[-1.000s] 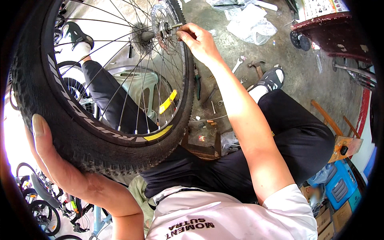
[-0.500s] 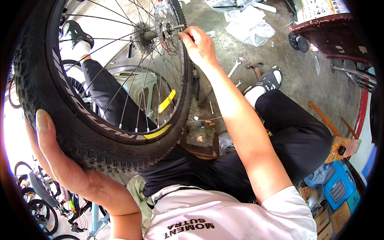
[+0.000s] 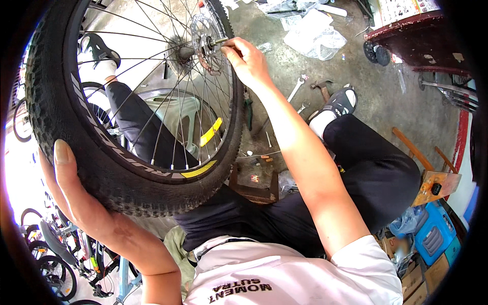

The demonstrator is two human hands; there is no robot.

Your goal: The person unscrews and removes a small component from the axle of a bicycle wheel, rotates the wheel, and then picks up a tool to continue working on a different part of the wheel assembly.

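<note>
Head view: tyre (image 3: 147, 195) against left grip (image 3: 79, 198)

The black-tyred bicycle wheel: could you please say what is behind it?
A black-trousered left leg and a pale green object show through; the knobbly black tyre hides part of that leg.

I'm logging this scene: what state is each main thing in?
Black knobby-tyred bicycle wheel, held tilted
Bare left hand, clasping wheel's edge
Slim metal axle, protruding from wheel
Bare right hand, fingertips at axle, grip unclear
Silver perforated brake disc, mounted on wheel
Yellow plastic reflector, attached to wheel
Wooden-handled hammer, lying on grey concrete floor
Silver metal spanner, lying on floor
Clear plastic bag, crumpled on floor
</note>
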